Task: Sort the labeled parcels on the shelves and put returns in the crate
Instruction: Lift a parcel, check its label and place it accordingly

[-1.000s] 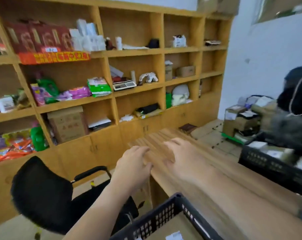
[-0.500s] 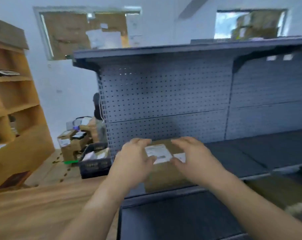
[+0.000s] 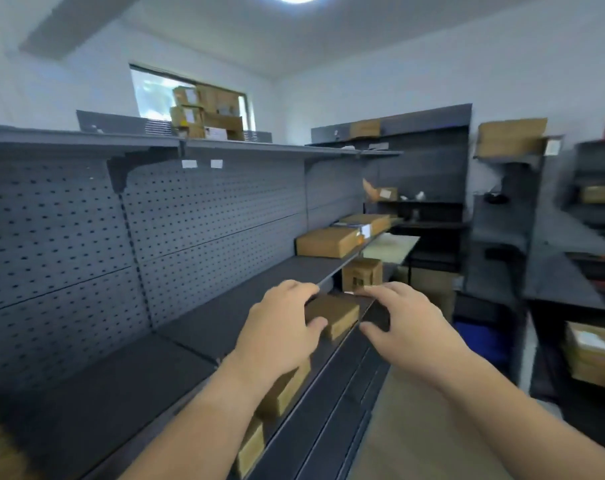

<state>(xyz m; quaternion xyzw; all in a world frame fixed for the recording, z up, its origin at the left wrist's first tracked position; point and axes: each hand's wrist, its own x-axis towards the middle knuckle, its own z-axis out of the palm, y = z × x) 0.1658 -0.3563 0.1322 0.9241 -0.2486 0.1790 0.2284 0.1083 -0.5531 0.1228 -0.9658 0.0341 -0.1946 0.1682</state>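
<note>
Cardboard parcel on shelf: left hand grips it; right hand half-curled beside, contact unclear; labels blurred.

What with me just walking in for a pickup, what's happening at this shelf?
A person is handling a small brown parcel that sits on the grey shelf. Their left hand grips it near the shelf's front edge; the right hand hovers open beside it, apparently not touching. More parcels sit farther along.
</note>
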